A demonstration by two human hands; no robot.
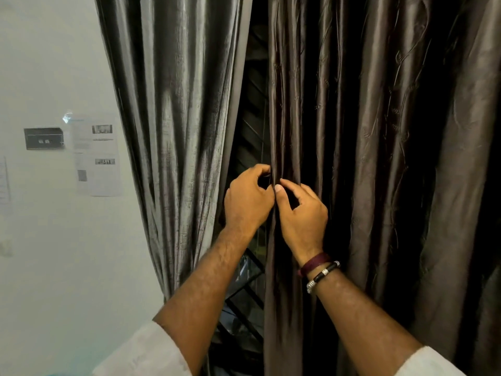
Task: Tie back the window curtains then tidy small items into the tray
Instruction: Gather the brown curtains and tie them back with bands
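1. Nearest the camera, two bare forearms in white sleeves (141, 351) are seen rising from the bottom edge toward 12 o'clock; bracelets (321, 270) are worn on the right wrist.
2. The left hand (248, 198) is curled over the inner edge of the right curtain (379, 158), its fingertips hooked round the hem; the fabric is held, though how much is gathered behind the fingers cannot be told.
3. The right hand (302, 210) is set just beside it at 3 o'clock, thumb and forefinger pinching a fold of the same curtain. The two hands are almost touching.
4. The curtain's long axis runs vertically, 12 to 6 o'clock, and its bulk lies to 3 o'clock of both hands. The coming gather is judged to turn on this: the edge must be drawn toward 3 o'clock, and the right hand is nearer that bulk.
5. The left curtain (179, 131) hangs at 10 o'clock of the hands, apart from them, with a dark window gap (252, 118) between the two curtains.
6. No tie-back is visible, possibly hidden in the folds.
7. No tray or small items are in view; papers (96, 156) are stuck on the wall (48, 63) at 9 o'clock.
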